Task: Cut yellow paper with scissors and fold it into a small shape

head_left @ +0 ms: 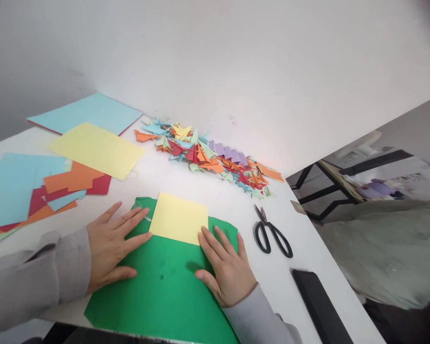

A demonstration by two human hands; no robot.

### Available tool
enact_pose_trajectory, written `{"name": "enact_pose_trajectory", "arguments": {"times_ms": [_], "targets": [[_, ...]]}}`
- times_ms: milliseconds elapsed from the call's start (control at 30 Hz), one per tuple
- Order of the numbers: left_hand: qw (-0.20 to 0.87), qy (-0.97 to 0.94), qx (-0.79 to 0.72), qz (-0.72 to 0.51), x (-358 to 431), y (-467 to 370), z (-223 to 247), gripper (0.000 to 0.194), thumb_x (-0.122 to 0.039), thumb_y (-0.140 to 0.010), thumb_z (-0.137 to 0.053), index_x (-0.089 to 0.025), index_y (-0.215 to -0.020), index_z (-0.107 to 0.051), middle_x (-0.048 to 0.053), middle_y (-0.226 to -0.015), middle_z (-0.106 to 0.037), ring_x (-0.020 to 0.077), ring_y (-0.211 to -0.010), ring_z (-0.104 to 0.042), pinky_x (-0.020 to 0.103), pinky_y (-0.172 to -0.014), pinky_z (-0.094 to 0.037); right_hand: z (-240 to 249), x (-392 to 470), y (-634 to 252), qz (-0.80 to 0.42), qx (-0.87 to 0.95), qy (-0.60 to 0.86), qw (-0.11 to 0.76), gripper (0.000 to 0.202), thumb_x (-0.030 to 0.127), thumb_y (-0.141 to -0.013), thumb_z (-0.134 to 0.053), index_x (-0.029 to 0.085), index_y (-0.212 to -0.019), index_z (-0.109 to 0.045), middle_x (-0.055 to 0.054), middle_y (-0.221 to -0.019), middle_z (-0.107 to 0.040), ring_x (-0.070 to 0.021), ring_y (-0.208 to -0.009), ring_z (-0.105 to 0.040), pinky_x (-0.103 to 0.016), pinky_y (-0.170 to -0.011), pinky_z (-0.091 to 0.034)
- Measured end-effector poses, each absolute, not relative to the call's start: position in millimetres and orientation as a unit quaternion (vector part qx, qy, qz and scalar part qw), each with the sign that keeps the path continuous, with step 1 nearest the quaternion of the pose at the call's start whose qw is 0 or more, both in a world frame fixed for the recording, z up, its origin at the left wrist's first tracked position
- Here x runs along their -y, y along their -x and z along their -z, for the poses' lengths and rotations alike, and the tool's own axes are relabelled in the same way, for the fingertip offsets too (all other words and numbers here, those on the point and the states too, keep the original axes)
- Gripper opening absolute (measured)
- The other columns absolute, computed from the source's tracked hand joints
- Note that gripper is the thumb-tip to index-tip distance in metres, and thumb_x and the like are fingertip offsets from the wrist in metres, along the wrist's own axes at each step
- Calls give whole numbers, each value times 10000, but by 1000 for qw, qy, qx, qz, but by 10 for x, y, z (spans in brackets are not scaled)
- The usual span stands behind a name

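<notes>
A pale yellow sheet of paper (180, 217) lies flat across the far part of a green mat (161, 296). My left hand (116, 243) rests on the mat's left side with fingers spread, one fingertip at the sheet's near left corner. On the other side my right hand (224, 265) lies with fingers stretched out, its fingertips touching the sheet's near right corner. Neither hand grips anything. Black-handled scissors (270, 234) lie to the right of the mat, blades pointing away and slightly apart.
Many small folded paper pieces (200, 153) are heaped along the wall. Paper scraps (73, 179), a larger yellow sheet (96, 150) and a blue sheet (89, 113) lie at left. A long black object (320, 306) sits near the table's right edge. Beyond stands a black-framed rack (337, 179).
</notes>
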State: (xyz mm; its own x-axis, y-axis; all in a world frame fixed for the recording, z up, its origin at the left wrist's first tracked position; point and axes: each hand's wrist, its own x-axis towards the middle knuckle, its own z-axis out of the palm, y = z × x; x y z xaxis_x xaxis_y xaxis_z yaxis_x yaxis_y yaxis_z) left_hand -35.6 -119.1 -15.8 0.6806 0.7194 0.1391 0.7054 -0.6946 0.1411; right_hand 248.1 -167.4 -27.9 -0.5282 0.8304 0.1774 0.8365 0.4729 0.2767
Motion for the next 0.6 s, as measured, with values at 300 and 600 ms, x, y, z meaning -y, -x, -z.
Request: {"name": "enact_pose_trajectory", "arguments": {"times_ms": [300,600], "targets": [[-95,-926,-352,-100,1109,-124,-136,318,-331,-668,-648,-121,-907,-633,160,-1273,-459,310,-1194,-379,446,-956,-318,288,1611,-2363,141,845,505,104,467,468,-861,-326,130,-1081,-562,-116,-1141,-585,-289,-1065,-491,-533,-963,-190],[-51,-968,-241,-52,919,-497,77,196,-96,-757,-461,-122,-618,-597,86,-642,-588,203,-609,-540,301,-469,-340,123,1284,-2067,131,875,453,109,181,287,-769,-500,137,-754,-602,-78,-739,-619,-217,-788,-552,-418,-866,-348]]}}
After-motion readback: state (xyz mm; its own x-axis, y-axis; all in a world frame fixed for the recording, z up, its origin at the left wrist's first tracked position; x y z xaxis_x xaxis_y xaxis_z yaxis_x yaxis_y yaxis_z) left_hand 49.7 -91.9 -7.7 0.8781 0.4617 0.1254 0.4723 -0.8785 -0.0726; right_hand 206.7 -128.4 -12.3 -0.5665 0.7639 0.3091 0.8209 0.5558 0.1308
